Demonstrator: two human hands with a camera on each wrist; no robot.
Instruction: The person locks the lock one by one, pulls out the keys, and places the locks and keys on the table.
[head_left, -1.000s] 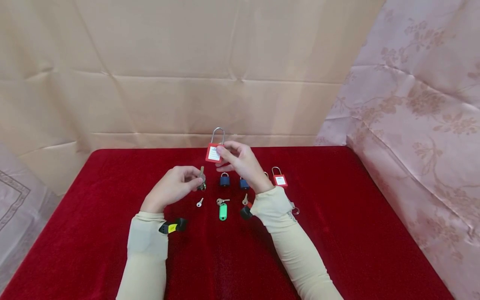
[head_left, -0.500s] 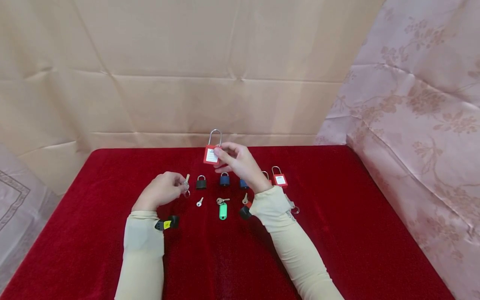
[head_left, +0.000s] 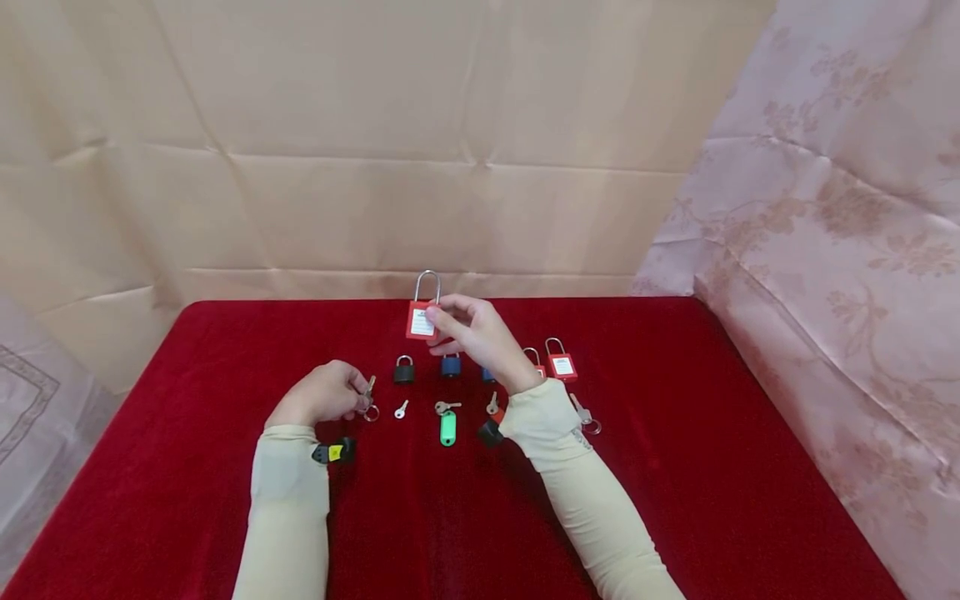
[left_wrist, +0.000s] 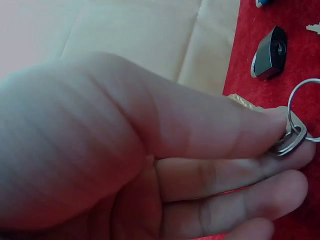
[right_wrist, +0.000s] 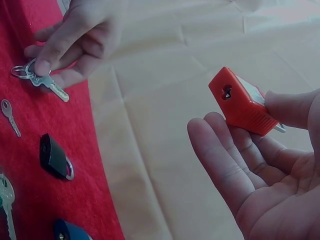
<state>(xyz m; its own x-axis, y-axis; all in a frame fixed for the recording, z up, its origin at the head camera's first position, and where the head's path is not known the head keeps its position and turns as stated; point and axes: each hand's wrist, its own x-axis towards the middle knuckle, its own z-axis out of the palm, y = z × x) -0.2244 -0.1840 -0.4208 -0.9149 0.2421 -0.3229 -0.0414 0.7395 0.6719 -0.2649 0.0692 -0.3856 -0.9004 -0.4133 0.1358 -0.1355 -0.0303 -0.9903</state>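
The right hand (head_left: 480, 337) pinches a red padlock (head_left: 421, 321) aloft at frame centre. Lower left of it, the left hand (head_left: 318, 396) pinches a ringed key (head_left: 368, 392) above the cloth (head_left: 712, 467).

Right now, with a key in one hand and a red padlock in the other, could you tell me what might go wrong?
1. The right hand holds the red padlock only between thumb and fingers, above the table; it could slip and fall on the blue padlock below.
2. The left hand pinches the key by its head, the ring dangling; a twist might loosen it.
3. Several loose keys lie close by, such as the small silver key, so a mix-up seems possible.
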